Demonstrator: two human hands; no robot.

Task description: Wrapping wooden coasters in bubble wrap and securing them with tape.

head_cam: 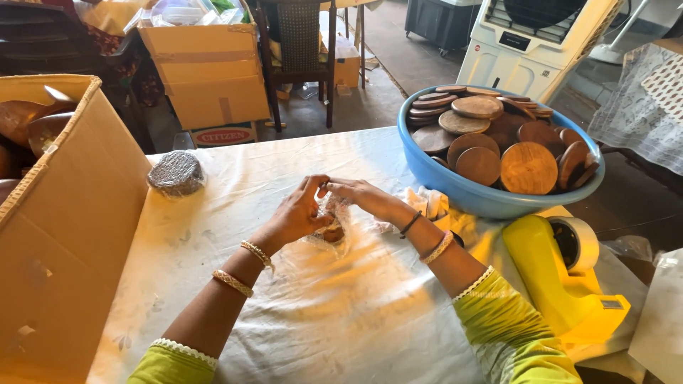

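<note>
My left hand [299, 213] and my right hand [363, 198] meet at the middle of the white-covered table [341, 320]. Both grip a round wooden piece in clear plastic wrap [331, 227], which lies on the cloth between them. The fingers pinch the wrap at its top edge. Most of the wooden piece is hidden by my left hand. A finished disc wrapped in bubble wrap [176, 173] lies at the far left of the table.
A blue basin [484, 199] with several round wooden discs stands at the right. A yellow tape dispenser [565, 274] sits near the right edge. An open cardboard box [64, 213] with wooden pieces stands at the left. White cloths [427, 203] lie beside the basin.
</note>
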